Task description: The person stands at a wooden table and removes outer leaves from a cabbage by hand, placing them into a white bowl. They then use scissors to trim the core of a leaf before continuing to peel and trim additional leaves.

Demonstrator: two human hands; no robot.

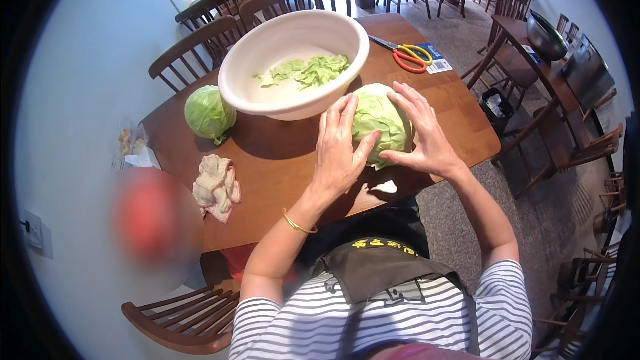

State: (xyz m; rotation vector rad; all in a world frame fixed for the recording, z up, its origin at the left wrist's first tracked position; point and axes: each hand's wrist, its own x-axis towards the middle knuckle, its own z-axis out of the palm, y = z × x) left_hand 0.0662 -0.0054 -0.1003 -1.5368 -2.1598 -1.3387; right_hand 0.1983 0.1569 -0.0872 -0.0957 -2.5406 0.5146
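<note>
One wooden table (pixel 280 160), brown, fills the centre of the view, running from 9 o'clock up to 2 o'clock. Wooden chairs ring it: four backs counted along the far edge at 11 to 12 o'clock, one more at the near corner at 7 o'clock; further chairs stand in the room beyond, too crowded to count.

One large cream bowl (pixel 293 60) sits on the table at 12 o'clock, with a loose scatter of torn green leaves (pixel 310 70) on its floor; the pieces overlap and can't be counted.

Two cabbages. The first cabbage (pixel 381 123), pale green, rests on the table just at the bowl's 5 o'clock rim, at the near edge in front of the person. Both hands are on it. Left hand (pixel 339 150) lies flat against its 9 o'clock side, fingers spread and extended upward, thumb pressed onto the front of the head. Right hand (pixel 423 130) covers its 3 o'clock side, fingers splayed over the top, thumb pointing in toward the left thumb. Neither hand is closed into a fist; they cup the head between them. One gold bangle on the left wrist.

The second cabbage (pixel 209 113), darker green, stands alone at the bowl's 8 o'clock, touching or nearly touching it.

One crumpled cloth (pixel 217 187) at 8 o'clock, well apart from the hands.

One pair of scissors (pixel 407 55), yellow and red handles, at 1 o'clock, lying on a blue card.

One small white scrap (pixel 385 187) on the table just below the held cabbage
</note>
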